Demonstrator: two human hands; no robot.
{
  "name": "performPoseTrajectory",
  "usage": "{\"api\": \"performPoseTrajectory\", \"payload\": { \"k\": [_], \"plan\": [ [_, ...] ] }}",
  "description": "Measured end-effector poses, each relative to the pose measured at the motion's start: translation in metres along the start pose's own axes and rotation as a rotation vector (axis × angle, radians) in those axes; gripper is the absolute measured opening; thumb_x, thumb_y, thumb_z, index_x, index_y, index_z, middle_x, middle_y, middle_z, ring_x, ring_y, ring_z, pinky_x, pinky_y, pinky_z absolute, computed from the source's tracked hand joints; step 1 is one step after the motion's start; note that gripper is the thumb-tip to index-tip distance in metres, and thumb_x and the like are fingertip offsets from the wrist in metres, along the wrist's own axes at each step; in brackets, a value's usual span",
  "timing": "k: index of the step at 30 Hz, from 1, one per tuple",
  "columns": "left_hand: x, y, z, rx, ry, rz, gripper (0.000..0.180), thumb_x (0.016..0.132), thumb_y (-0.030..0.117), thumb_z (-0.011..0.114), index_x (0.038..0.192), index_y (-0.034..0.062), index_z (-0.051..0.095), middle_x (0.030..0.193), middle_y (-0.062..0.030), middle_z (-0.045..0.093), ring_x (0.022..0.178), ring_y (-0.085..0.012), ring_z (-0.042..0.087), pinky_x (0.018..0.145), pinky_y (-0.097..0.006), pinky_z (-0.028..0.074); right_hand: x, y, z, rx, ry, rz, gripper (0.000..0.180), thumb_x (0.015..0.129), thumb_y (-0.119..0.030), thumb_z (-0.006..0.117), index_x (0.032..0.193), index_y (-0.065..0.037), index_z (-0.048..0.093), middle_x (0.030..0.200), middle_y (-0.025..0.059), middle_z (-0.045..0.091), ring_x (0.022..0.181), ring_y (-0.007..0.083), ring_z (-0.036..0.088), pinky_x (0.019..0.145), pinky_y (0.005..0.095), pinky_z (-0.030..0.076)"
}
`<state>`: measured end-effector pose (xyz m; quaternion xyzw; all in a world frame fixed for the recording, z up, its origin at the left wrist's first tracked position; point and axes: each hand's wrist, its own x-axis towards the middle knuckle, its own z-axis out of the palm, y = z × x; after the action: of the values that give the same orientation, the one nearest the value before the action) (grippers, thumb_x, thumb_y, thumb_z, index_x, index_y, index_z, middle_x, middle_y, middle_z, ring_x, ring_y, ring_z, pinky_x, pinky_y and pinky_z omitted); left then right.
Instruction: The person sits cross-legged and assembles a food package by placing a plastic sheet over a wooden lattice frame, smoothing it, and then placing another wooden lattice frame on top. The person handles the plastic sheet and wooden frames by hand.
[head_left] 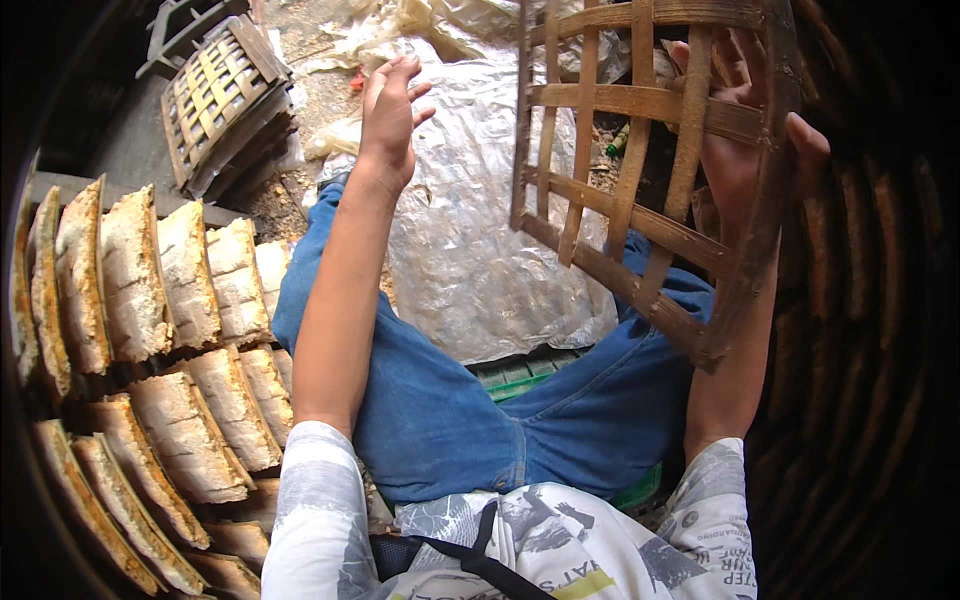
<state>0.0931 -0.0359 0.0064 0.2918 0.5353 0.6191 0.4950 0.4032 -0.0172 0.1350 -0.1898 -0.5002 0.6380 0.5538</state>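
My right hand [732, 165] holds up a woven lattice frame [622, 98] of brown, bamboo-like strips. The hand is behind the lattice, partly hidden by its strips, with the thumb around the thick right edge. The frame is tilted upright, above my right leg. My left hand [388, 115] is raised over the near-left side of a clear plastic sheet [480, 220], its fingers loosely spread and slightly curled. It touches nothing. The sheet lies crumpled between my legs.
At the far left stands a stack of similar lattice frames [225, 100], beside a dark grey crate [180, 35]. Rows of curved, whitish crusted slabs [135, 280] lean at my left. More dark slabs [820, 250] stand at the right. Green plastic [515, 372] shows beneath me.
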Motion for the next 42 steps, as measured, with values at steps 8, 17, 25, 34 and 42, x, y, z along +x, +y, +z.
{"api": "performPoseTrajectory", "payload": {
  "k": [8,17,25,34,42],
  "plan": [
    [0.005,-0.013,0.015,0.2,-0.147,-0.283,0.083,0.096,0.05,0.056,0.155,0.0007,0.026,0.155,-0.0277,0.034,0.137,-0.0399,0.041,0.111,-0.049,0.036,-0.016,-0.013,-0.005,-0.107,0.059,0.132,0.069,0.085,-0.03,0.063,0.145,-0.001,0.047,0.142,0.0167,0.052,0.122,0.0317,0.055,0.105,0.0378,0.04],
    [0.008,0.004,0.007,0.035,0.065,-0.232,0.043,0.104,0.044,0.045,0.115,0.0027,0.051,0.091,-0.0035,0.043,0.077,-0.0181,0.05,0.085,-0.036,0.048,-0.011,-0.003,-0.014,-0.401,0.089,0.358,0.063,0.091,-0.028,0.061,0.144,0.003,0.046,0.136,0.016,0.06,0.117,0.0276,0.06,0.104,0.034,0.042],
    [0.005,0.013,-0.025,0.013,0.104,-0.085,0.04,0.1,0.041,0.058,0.112,0.0023,0.056,0.09,-0.0072,0.057,0.071,-0.0154,0.057,0.058,-0.031,0.048,0.001,0.045,-0.052,-0.699,0.227,0.487,0.046,0.092,-0.031,0.067,0.122,0.003,0.058,0.116,0.0134,0.066,0.106,0.0196,0.065,0.09,0.0299,0.049],
    [-0.006,0.032,-0.023,-0.08,-0.03,-0.078,0.053,0.097,0.061,0.056,0.095,0.0077,0.054,0.07,-0.0019,0.054,0.053,-0.011,0.049,0.05,-0.028,0.043,0.011,0.072,-0.059,-0.962,0.263,0.275,0.06,0.088,-0.032,0.071,0.133,0.002,0.053,0.111,0.0104,0.067,0.099,0.0142,0.06,0.09,0.0309,0.046],
    [0.002,0.013,-0.018,0.045,0.184,0.079,0.059,0.098,0.066,0.049,0.09,0.0077,0.054,0.06,0.0012,0.046,0.048,-0.0099,0.042,0.045,-0.026,0.034,-0.018,0.118,-0.019,-1.669,-0.046,-0.26,0.085,0.086,-0.02,0.071,0.155,0.002,0.027,0.155,0.0301,0.034,0.143,0.0432,0.036,0.119,0.0457,0.03]
  ]
}}
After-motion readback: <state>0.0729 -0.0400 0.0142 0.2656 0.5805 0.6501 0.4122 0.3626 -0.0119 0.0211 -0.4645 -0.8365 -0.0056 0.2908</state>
